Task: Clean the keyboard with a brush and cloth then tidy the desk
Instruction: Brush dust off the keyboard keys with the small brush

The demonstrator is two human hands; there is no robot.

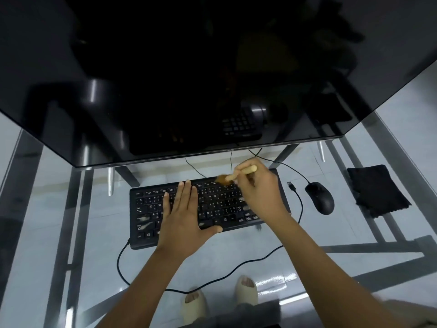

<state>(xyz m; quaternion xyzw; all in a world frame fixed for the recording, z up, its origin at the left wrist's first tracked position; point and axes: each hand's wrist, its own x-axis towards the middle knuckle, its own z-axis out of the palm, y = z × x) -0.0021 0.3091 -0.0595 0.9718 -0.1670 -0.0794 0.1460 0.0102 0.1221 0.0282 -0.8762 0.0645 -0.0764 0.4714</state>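
Observation:
A black keyboard [220, 209] lies on the glass desk [307, 233] in front of the monitor, with pale dust smears on its left keys. My left hand [184, 216] rests flat on the keyboard's left half, fingers straight. My right hand [260, 192] grips a small wooden-handled brush [238, 174], whose brown bristles touch the top key row right of centre. A folded black cloth [378, 190] lies on the desk at the far right, apart from both hands.
A large dark monitor [189, 79] overhangs the desk's back half. A black mouse [320, 197] sits right of the keyboard, its loose USB plug [292, 185] beside it. Cables loop across the glass. My feet in pale sandals [246, 290] show through the glass.

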